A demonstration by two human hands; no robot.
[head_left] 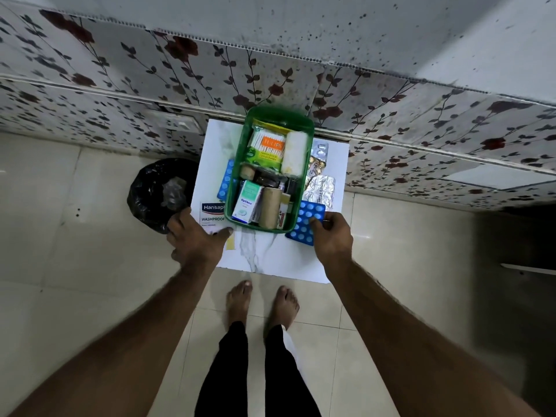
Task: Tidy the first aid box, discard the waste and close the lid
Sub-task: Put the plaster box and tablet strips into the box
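So the right hand (330, 236) pinches the blue pill strip (307, 221), whose long axis points at one o'clock; green box (233, 188) sits at eleven. Left hand (197, 236) looks open, probably flat on the plaster pack (213, 217).

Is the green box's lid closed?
No, the green box is open on top, with cartons and rolls showing inside it.

Two blue blister strips (307, 222), one box (240, 164).
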